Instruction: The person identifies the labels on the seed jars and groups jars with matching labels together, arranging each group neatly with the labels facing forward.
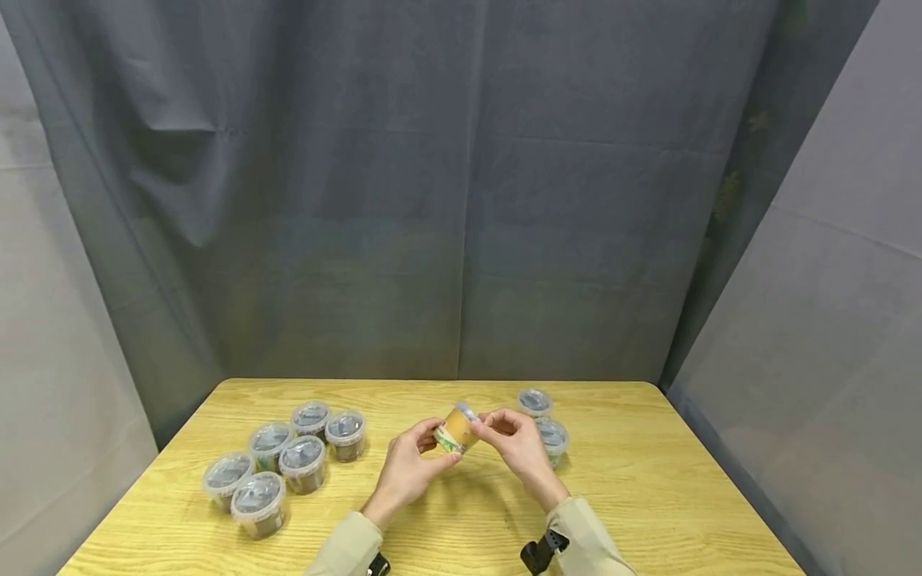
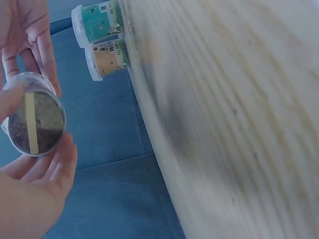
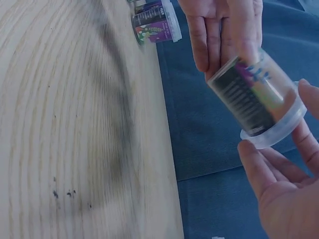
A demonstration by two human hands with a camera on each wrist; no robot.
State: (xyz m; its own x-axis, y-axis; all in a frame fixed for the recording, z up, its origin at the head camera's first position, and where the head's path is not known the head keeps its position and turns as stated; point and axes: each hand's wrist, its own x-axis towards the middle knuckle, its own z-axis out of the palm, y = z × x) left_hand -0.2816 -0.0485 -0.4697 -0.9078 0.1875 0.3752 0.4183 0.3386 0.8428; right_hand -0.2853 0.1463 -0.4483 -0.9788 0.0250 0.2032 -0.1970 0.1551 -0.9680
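Observation:
A small clear plastic tub [image 1: 456,429] with a printed label and a translucent lid is held tilted above the middle of the table. My left hand [image 1: 409,470] grips it near the base, thumb against its side. At the lid end, my right hand [image 1: 520,450] pinches it between thumb and fingers. In the left wrist view, the tub's round base [image 2: 42,122] shows dark contents and a pale strip across it. Black, purple and green printing on the tub [image 3: 251,97] faces the right wrist view, where the right fingers [image 3: 271,172] touch the lid rim.
On the left of the wooden table [image 1: 619,512] stand several lidded tubs [image 1: 302,464] in a loose cluster. Two more, a teal-labelled tub [image 2: 101,22] and a peach-labelled tub [image 2: 107,59], stand beyond my right hand. A grey curtain [image 1: 461,200] hangs behind the table.

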